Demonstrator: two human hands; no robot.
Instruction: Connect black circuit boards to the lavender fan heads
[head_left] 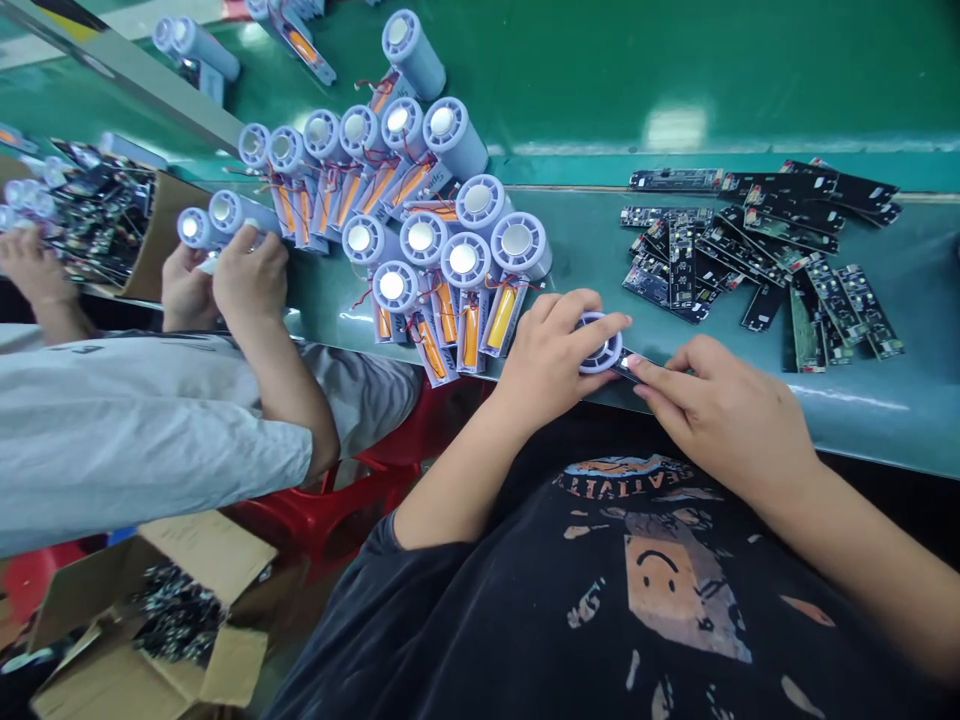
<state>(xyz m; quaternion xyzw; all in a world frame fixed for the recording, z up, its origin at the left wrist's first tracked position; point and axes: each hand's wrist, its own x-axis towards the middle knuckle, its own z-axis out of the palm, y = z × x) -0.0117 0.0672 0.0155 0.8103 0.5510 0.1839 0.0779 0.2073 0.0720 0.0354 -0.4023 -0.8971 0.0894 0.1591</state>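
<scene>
My left hand (546,350) is wrapped round a lavender fan housing (609,342), its ringed round end facing up. From the housing a narrow black circuit board (625,370) points to the right. My right hand (731,405) pinches that board between thumb and fingertips; whether the board is seated in the housing I cannot tell. Both hands are at the table's front edge, above my dark shirt. Just left of my left hand stand several similar lavender fan units (517,245) with orange or yellow strips and thin red wires in their handles.
Loose black circuit boards (682,260) lie piled on the green table (570,240) to the right. At left, a co-worker's hands (251,275) hold a lavender unit. A cardboard box (154,235) of boards stands beyond; another open box (225,560) and red stools (330,510) are below.
</scene>
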